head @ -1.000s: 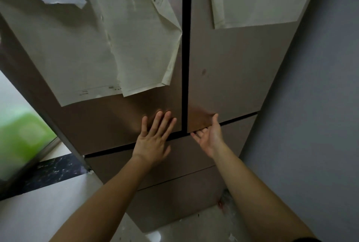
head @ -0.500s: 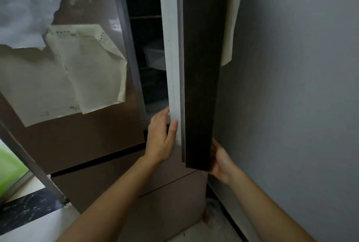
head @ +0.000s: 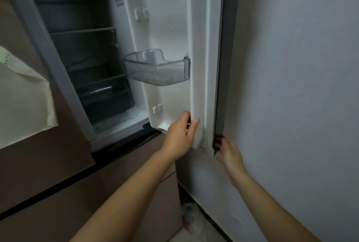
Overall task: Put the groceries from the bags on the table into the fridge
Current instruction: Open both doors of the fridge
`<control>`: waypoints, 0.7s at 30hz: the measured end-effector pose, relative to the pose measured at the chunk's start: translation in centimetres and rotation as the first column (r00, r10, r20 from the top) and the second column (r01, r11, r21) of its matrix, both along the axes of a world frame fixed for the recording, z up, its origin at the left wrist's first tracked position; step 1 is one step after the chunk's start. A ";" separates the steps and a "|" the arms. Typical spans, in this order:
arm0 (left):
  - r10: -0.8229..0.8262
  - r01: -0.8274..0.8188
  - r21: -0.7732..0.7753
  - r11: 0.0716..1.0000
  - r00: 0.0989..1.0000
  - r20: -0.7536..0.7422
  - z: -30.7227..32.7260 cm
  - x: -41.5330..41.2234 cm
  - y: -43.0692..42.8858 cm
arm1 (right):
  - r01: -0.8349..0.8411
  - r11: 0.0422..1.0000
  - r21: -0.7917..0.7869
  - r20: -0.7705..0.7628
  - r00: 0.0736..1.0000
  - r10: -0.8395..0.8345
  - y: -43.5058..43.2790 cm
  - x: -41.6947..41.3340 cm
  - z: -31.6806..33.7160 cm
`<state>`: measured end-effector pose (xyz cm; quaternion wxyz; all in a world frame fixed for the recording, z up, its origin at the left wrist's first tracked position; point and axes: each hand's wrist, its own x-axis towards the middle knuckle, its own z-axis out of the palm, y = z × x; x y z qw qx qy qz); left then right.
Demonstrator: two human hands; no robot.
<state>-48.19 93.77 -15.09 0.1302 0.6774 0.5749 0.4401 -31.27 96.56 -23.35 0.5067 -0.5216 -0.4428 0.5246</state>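
The left hand (head: 179, 138) grips the lower inner edge of the open white-lined right fridge door (head: 198, 51), fingers curled behind the ridge and thumb on its front, while the right hand (head: 230, 154) is spread loosely with nothing in it, just beside the door's dark outer bottom corner and close to the grey wall (head: 295, 86) on the right. A clear plastic door bin (head: 157, 71) hangs halfway up the door, and left of it the dim fridge interior (head: 81, 47) shows bare shelves and a dark drawer (head: 104, 98) at the bottom; the left brown door (head: 29, 154) is closed, with a creased cream paper sheet (head: 23, 102) on it.
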 end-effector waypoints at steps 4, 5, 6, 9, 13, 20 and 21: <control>0.026 -0.026 -0.009 1.000 0.999 -0.048 0.5 2.8 3.3 | -0.216 0.974 0.069 0.279 0.942 0.189 1.6 1.4 -0.7; 0.033 -0.034 -0.013 0.999 0.998 -0.060 0.6 3.4 4.0 | -0.262 0.963 0.066 0.323 0.918 0.228 2.7 1.9 -1.3; 0.040 -0.041 -0.019 0.999 0.997 -0.067 0.7 3.9 4.8 | -0.291 0.955 0.050 0.345 0.903 0.257 3.7 2.4 -1.6; 0.058 -0.062 -0.045 0.997 0.995 -0.078 0.9 5.0 7.0 | -0.297 0.955 0.003 0.391 0.879 0.272 5.1 3.1 -0.2; 0.084 -0.087 -0.043 0.995 0.994 -0.069 1.1 6.2 8.9 | -0.322 0.946 -0.040 0.445 0.842 0.305 6.0 3.6 1.3; 0.131 -0.142 -0.085 0.986 0.984 -0.117 2.1 7.5 10.5 | -0.376 0.926 0.027 0.477 0.819 0.319 8.4 4.5 1.3; 0.124 -0.138 -0.097 0.986 0.983 -0.133 2.3 7.3 10.5 | -0.371 0.928 0.027 0.478 0.820 0.314 8.6 4.6 1.6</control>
